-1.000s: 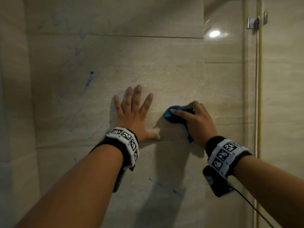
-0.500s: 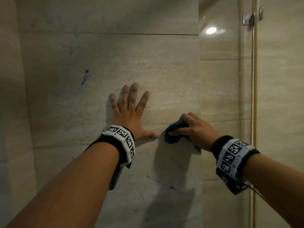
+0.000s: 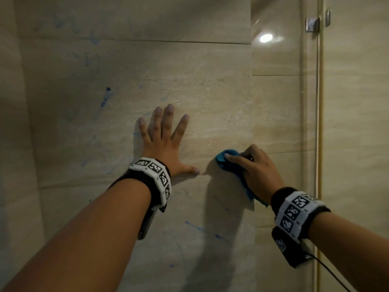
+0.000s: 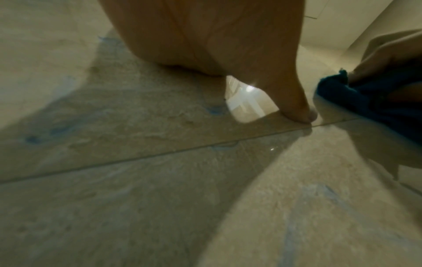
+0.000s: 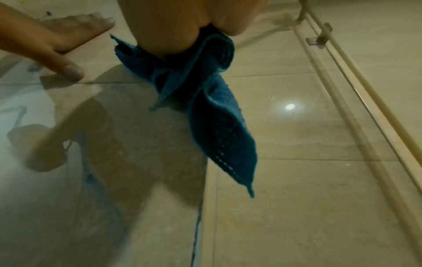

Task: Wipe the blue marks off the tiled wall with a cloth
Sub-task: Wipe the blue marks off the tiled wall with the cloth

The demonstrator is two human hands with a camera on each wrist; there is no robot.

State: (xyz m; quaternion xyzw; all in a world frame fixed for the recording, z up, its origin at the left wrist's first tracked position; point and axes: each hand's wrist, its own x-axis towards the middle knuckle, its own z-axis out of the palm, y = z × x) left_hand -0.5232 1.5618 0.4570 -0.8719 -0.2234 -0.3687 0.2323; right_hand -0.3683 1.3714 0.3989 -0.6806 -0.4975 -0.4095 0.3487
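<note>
The right hand (image 3: pixel 259 171) bunches the blue cloth (image 3: pixel 226 160) against the tiled wall (image 3: pixel 210 98) mid-frame; the left hand (image 3: pixel 166 144) lies flat, fingers spread. Much remains — blue marks (image 3: pixel 105 98) upper left and below.

the right hand (image 3: pixel 255 169) is covering most of the blue cloth (image 3: pixel 226 160) (only its edge and tail are showing); both forearms are running off the head view's lower edge.

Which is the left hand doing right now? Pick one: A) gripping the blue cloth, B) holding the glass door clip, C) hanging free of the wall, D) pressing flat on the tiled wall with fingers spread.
D: the left hand lies flat on the tiled wall, fingers spread, while the right hand grips the blue cloth.
</note>
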